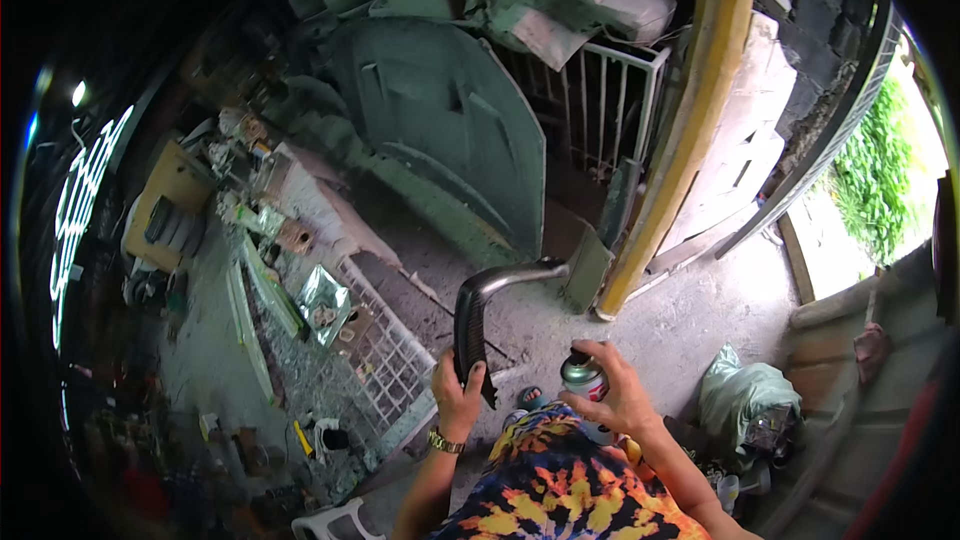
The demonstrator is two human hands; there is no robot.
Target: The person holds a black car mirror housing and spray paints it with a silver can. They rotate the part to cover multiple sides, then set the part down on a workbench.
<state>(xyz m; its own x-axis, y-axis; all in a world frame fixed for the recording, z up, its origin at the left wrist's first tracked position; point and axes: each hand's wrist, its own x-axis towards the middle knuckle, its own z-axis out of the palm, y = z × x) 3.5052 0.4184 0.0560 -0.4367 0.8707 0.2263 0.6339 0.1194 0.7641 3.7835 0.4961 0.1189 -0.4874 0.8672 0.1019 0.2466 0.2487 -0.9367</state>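
My left hand, with a gold-coloured watch on its wrist, grips the lower end of a bent metal pipe. This looks like an exhaust pipe: dark with a perforated-looking surface along its lower length, and shinier where it curves away to the right. My right hand is wrapped round a spray can, its index finger at the black top. The can is held roughly upright, to the right of the pipe and apart from it. My palm and fingers hide part of the can.
Ahead leans a large dusty panel, beside a white metal railing and a yellow post. A wire grid and foil sheet lie to the left. A pale plastic bag sits at the right.
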